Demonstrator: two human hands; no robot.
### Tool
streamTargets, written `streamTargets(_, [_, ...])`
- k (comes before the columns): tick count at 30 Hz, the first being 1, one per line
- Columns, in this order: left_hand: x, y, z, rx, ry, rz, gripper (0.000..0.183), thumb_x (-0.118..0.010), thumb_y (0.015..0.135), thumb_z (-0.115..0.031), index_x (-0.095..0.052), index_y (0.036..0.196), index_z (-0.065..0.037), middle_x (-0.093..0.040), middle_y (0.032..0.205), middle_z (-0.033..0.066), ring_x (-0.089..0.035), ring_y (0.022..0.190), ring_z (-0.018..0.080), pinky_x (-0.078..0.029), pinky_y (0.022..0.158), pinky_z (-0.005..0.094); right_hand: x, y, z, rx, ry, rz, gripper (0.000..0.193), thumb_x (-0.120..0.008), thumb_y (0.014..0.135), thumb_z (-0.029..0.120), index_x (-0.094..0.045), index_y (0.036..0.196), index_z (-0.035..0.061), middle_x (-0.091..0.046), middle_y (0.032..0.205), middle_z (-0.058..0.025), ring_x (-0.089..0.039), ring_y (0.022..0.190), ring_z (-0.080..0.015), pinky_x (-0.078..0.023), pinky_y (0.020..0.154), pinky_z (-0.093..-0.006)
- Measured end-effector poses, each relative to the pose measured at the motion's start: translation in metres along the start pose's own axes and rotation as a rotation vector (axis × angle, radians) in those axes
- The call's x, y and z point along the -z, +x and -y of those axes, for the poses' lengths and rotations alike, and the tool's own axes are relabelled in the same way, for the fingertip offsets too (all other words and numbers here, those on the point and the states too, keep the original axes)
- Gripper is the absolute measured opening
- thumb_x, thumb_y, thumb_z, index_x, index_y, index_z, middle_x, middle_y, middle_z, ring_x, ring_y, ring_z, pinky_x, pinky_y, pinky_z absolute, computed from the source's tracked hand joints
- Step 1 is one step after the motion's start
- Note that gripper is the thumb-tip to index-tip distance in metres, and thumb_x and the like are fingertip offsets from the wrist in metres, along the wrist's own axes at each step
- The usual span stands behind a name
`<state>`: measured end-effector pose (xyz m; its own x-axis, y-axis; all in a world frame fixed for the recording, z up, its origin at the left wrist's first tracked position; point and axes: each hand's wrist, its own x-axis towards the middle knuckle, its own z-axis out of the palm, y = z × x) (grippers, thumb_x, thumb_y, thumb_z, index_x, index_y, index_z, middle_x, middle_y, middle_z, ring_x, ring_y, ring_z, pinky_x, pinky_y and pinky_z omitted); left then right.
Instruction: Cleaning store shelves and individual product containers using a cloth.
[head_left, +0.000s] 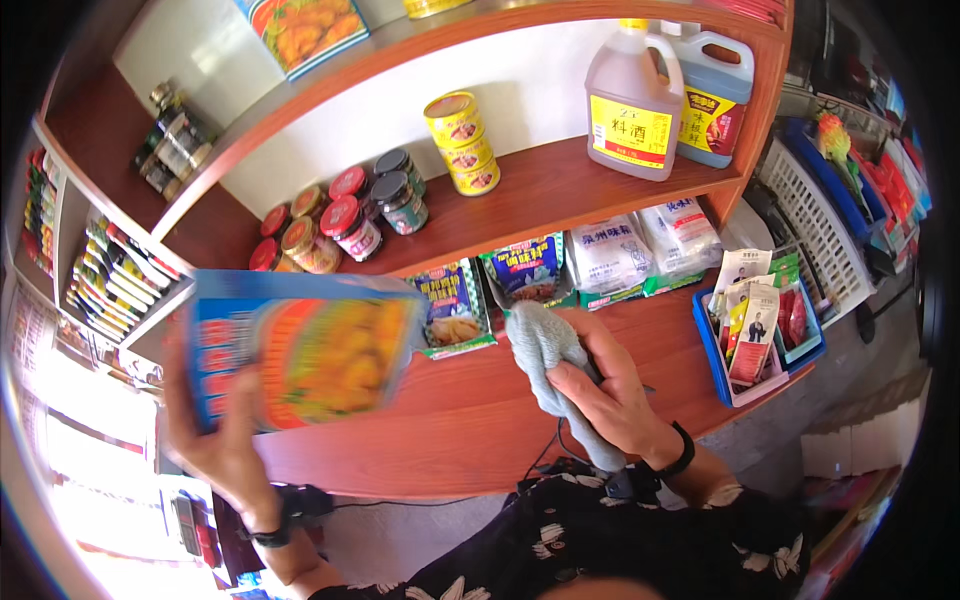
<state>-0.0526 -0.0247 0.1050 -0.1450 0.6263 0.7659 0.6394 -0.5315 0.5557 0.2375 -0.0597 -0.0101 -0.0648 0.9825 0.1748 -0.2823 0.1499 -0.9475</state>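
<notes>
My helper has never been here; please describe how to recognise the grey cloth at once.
Start at the reddish-brown wooden shelves; go down to the board with the printed packets. In front of these, the right hand grips the grey cloth: bunched, unprinted fabric, unlike the packets.

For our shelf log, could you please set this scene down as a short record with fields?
Left hand: holds a blue packet with a food picture, blurred
Right hand: grips a grey cloth
Middle shelf: lidded jars, three stacked yellow cans, two large jugs
Below that shelf: a row of packets
Right side: blue bin holding small packets
</notes>
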Motion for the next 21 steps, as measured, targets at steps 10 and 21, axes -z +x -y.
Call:
streamTargets(10, [-0.076,-0.044,0.011,0.312,-0.303,0.247,0.034,-0.05,0.098,-0.021,-0.057,0.124,-0.001,-0.064,0.103,0.0043,-0.052,0.088,0.0059,-0.043,0.078,0.0203,-0.067,0.051,-0.019,0.838,-0.949,-0.128,0.057,-0.069,0.064,0.0,-0.058,0.119,0.008,-0.051,0.12,-0.0115,-0.052,0.099,-0.0287,-0.046,0.083,-0.0387])
streamTargets(21, [-0.064,-0.029,0.022,0.236,-0.23,0.024,0.033,-0.05,0.097,-0.02,-0.059,0.122,-0.001,-0.063,0.092,-0.0003,-0.048,0.077,0.0034,-0.039,0.067,0.0179,-0.041,0.038,-0.057,0.986,-0.931,0.106,0.046,-0.062,0.076,0.007,-0.057,0.121,0.0077,-0.049,0.124,-0.0122,-0.05,0.107,-0.029,-0.042,0.092,-0.0392])
